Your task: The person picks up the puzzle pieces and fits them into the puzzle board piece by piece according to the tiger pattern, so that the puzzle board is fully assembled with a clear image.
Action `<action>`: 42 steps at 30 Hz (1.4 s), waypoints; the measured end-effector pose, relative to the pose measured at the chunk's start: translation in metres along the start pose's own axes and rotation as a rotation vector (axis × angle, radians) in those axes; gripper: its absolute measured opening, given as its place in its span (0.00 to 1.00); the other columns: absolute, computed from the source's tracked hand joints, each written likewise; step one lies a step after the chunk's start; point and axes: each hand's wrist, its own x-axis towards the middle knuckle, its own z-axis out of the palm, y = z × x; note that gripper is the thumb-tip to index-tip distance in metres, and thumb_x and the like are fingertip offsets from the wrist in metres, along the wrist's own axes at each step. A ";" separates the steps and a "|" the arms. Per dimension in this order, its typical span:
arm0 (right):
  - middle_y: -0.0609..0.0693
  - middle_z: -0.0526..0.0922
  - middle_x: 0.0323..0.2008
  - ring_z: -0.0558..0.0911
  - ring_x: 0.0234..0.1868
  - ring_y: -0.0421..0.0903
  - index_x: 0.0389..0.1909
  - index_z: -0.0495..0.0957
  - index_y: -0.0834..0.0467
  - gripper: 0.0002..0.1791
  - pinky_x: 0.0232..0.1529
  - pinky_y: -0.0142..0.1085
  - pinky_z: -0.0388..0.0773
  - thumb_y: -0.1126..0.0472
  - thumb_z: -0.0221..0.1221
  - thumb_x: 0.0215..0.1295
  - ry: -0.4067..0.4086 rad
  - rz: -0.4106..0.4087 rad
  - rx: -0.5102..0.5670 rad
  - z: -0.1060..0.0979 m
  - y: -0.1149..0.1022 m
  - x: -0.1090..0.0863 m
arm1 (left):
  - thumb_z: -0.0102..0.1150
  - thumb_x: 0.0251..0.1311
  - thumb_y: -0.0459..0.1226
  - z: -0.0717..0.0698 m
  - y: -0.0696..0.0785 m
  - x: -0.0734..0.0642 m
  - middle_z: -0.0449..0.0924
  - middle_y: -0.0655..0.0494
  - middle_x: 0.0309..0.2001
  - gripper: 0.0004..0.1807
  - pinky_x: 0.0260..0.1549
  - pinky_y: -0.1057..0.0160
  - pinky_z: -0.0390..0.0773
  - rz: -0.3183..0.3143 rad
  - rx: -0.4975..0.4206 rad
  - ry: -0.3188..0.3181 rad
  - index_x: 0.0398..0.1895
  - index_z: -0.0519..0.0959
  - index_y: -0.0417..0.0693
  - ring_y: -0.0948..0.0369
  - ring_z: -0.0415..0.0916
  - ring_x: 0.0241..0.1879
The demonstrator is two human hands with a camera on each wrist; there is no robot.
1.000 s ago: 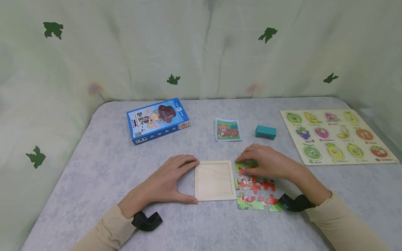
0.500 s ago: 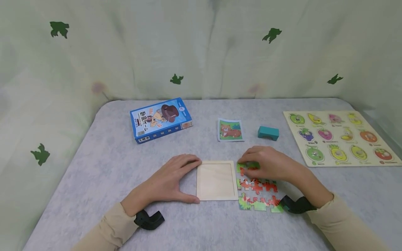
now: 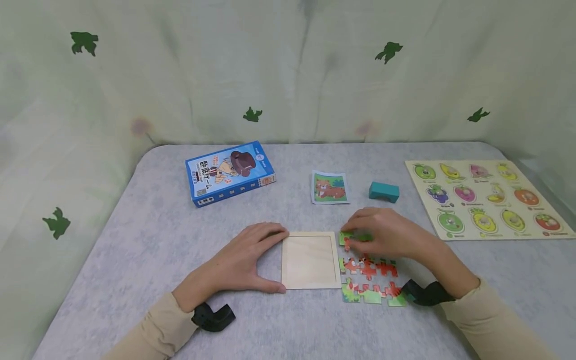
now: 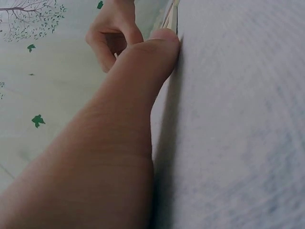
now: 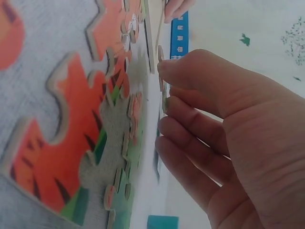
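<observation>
A shallow square wooden puzzle tray (image 3: 311, 262) lies bare on the table in the head view. My left hand (image 3: 240, 260) is spread at its left side, index fingertip at the upper corner and thumb at the lower one. To the tray's right, my right hand (image 3: 382, 232) pinches a green and orange jigsaw piece (image 3: 345, 239) by thumb and fingertips. Seen edge-on in the right wrist view, that piece looks slightly raised. Several orange tiger-striped jigsaw pieces (image 3: 368, 268) lie in loose rows below the right hand. That hand partly covers the top row.
A blue game box (image 3: 230, 172) sits at the back left. Behind the tray lies a picture card (image 3: 330, 188), with a teal block (image 3: 384, 191) to its right. A fruit puzzle board (image 3: 490, 200) occupies the table's right side. A pale curtain hangs behind.
The whole head view has shifted a little, so things appear slightly further right. The piece at the right fingertips has turned or lifted slightly. My left hand stays against the tray.
</observation>
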 end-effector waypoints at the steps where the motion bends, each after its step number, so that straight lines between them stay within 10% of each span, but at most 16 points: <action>1: 0.41 0.88 0.45 0.84 0.46 0.39 0.48 0.89 0.50 0.14 0.45 0.34 0.85 0.54 0.73 0.62 0.003 -0.002 0.007 0.000 0.000 0.001 | 0.64 0.47 0.76 0.000 0.000 0.000 0.66 0.58 0.73 0.59 0.73 0.46 0.64 0.000 0.001 -0.001 0.76 0.68 0.50 0.57 0.61 0.74; 42: 0.42 0.86 0.44 0.84 0.42 0.39 0.48 0.89 0.51 0.12 0.44 0.34 0.84 0.56 0.70 0.65 0.009 -0.074 0.075 0.006 -0.023 0.042 | 0.60 0.48 0.78 -0.001 -0.001 -0.001 0.65 0.61 0.74 0.58 0.74 0.48 0.63 -0.025 -0.011 -0.024 0.77 0.66 0.54 0.60 0.60 0.75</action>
